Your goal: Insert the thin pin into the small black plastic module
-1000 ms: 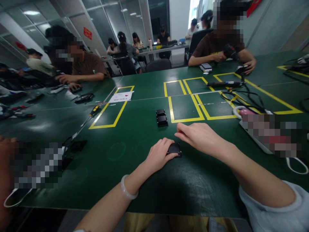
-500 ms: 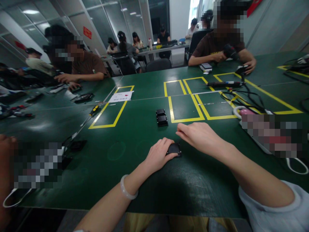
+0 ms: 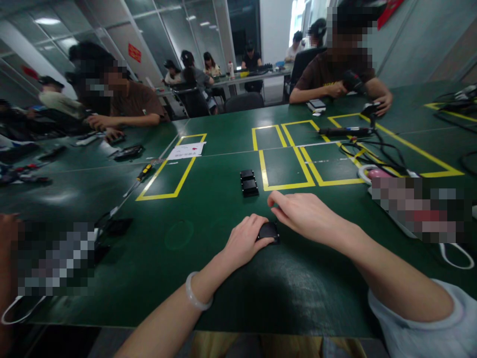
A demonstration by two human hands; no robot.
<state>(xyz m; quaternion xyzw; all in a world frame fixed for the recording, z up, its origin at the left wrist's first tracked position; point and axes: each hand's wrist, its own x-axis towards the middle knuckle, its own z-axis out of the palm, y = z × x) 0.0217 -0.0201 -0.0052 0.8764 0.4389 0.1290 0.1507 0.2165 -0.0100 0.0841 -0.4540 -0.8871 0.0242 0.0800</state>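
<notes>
My left hand [image 3: 244, 238] grips the edge of a small flat black square piece [image 3: 269, 231] lying on the green table, its thumb on the near side and the fingers across the far side. The piece has small light spots at its corners. Just beyond and right of it is my right hand [image 3: 298, 209], its fingers curled into a pinch above the piece's far right corner. Whatever those fingertips hold, if anything, is too small and hidden to name. Farther out, two similar black pieces [image 3: 249, 183] lie end to end on the table.
Yellow tape outlines [image 3: 286, 186] mark the table. A yellow-and-black screwdriver [image 3: 145, 172] and a white paper [image 3: 186, 150] lie left; a black corded tool [image 3: 346, 132] with coiled cable lies right. Two co-workers sit across; another person's hand [image 3: 9, 228] shows at the left edge.
My right hand has shifted slightly left, closer over the black piece's far edge. My left hand keeps its grip, and the piece stays in about the same place.
</notes>
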